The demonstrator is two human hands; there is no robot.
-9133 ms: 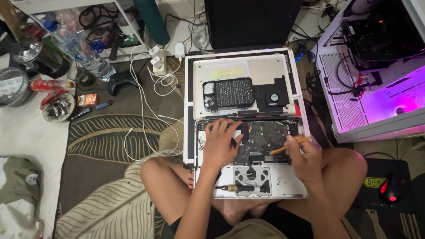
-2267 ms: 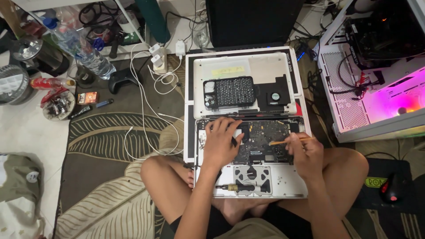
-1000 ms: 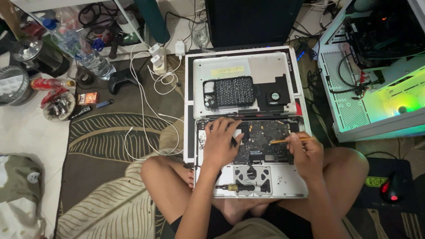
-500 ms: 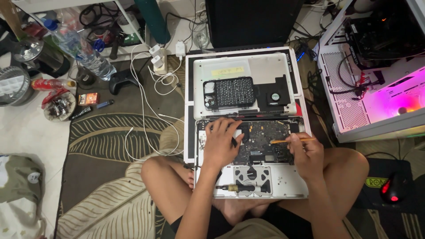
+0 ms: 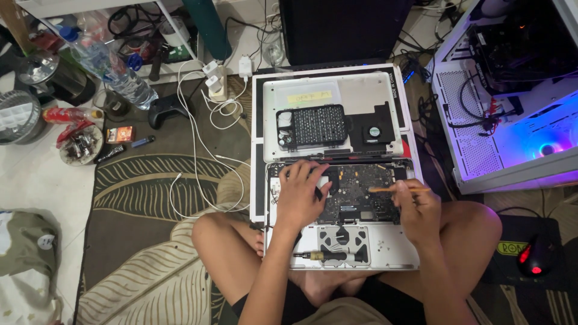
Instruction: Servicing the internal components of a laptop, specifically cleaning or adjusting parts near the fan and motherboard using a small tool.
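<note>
Silver metal laptop (image 5: 385,256) lies opened across the person's crossed legs, dark flat circuit board (image 5: 355,192) exposed. Left hand (image 5: 301,192) presses spread fingers there; right hand (image 5: 415,207) pinches a thin wooden-handled brush (image 5: 397,189).

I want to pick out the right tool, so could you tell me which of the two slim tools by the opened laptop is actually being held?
The wooden-handled brush, pinched in the right hand over the circuit board; the dark screwdriver lies loose nearer the person.
</note>
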